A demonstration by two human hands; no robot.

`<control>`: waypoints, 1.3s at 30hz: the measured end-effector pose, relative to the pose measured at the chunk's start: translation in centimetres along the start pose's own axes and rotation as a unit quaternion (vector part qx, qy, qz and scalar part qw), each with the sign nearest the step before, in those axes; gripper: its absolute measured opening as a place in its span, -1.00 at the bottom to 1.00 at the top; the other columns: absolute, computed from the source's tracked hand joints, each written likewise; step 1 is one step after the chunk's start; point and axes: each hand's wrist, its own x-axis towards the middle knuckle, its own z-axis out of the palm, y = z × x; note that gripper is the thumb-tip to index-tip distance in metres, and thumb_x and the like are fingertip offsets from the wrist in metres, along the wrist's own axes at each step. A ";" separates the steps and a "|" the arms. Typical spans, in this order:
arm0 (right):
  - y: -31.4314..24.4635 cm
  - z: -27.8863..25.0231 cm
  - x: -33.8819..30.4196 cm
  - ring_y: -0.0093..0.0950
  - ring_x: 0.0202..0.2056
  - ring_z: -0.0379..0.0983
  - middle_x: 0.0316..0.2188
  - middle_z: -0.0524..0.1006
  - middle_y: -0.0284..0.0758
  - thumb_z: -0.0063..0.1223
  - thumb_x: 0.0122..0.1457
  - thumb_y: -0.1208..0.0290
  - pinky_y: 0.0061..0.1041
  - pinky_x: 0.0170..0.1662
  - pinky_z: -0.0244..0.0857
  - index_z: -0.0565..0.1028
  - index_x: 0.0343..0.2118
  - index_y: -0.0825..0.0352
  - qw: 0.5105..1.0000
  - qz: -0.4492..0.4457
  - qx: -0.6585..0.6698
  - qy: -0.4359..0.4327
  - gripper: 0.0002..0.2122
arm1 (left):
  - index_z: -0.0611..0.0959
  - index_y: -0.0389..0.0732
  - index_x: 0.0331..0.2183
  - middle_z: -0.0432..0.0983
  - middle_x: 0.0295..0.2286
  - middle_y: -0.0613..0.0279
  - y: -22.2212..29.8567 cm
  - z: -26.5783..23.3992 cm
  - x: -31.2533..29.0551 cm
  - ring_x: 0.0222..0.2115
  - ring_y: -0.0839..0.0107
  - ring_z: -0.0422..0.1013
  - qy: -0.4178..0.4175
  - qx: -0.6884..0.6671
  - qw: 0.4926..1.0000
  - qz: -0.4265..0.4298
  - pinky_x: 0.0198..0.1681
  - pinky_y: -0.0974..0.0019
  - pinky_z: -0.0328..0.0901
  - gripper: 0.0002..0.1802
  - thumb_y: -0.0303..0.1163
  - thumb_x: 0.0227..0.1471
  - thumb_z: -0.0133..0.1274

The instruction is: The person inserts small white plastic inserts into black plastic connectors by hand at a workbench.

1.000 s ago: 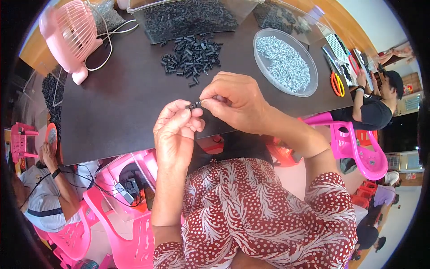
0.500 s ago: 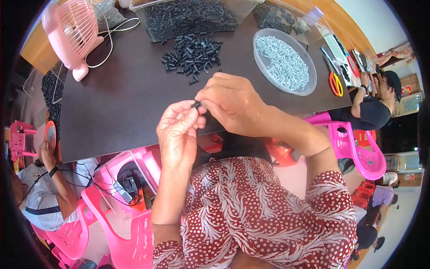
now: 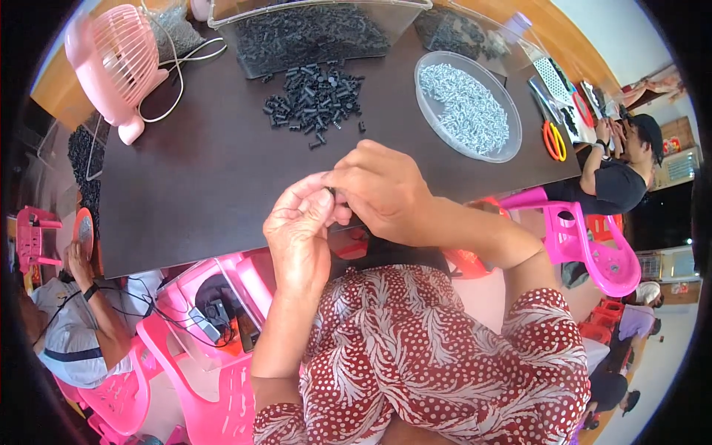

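Over the front edge of the dark table, my left hand (image 3: 302, 215) pinches a small black plastic part (image 3: 331, 192) between thumb and fingers; only a sliver of it shows. My right hand (image 3: 384, 185) is closed against the same spot, its fingertips meeting the left ones. Whether the right fingers hold a screw too is hidden. Beyond my hands lies a heap of small black cylindrical parts (image 3: 311, 96), with a few strays at its near side. To the right sits a round clear dish (image 3: 512, 144) of silvery screws (image 3: 463, 104).
A clear bin (image 3: 256, 68) of black parts stands behind the heap. The pink fan (image 3: 122, 63) with its white cord is at far left. Scissors with orange and yellow handles (image 3: 555, 141) lie right. Co-workers sit at both sides; pink chairs (image 3: 593, 245) flank me.
Both hands have come slightly nearer to me, still joined at the fingertips. The black part, plainer to see before, is now mostly covered by the fingers.
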 end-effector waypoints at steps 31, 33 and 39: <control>5.0 -0.7 -1.3 -0.24 -0.41 0.40 -0.50 0.45 -0.25 0.05 -0.04 0.52 -0.35 -0.37 0.28 0.43 -0.51 0.35 0.970 0.177 -0.144 -0.089 -0.95 | 0.56 -0.36 -0.33 0.52 -0.49 0.07 0.8 0.4 0.2 -0.58 0.44 0.39 0.029 0.114 0.993 0.018 -0.47 0.45 0.27 -0.81 -0.48 -0.04 0.07; 3.6 -1.3 -0.9 -0.26 -0.42 0.40 -0.49 0.46 -0.25 0.04 -0.03 0.54 -0.40 -0.36 0.28 0.44 -0.47 0.36 0.977 0.172 -0.084 -0.093 -0.95 | 0.56 -0.36 -0.33 0.52 -0.49 0.08 0.8 0.4 0.3 -0.58 0.44 0.38 0.030 0.111 0.993 0.015 -0.47 0.45 0.27 -0.82 -0.48 -0.04 0.07; 1.5 -2.0 0.4 -0.49 -0.45 0.41 -0.50 0.46 -0.31 0.03 -0.02 0.60 -0.58 -0.37 0.28 0.48 -0.36 0.37 0.959 0.234 0.141 -0.073 -0.87 | 0.56 -0.38 -0.32 0.52 -0.49 0.08 0.6 0.5 0.3 -0.56 0.46 0.41 0.020 0.105 0.994 0.018 -0.45 0.50 0.31 -0.83 -0.54 -0.04 0.05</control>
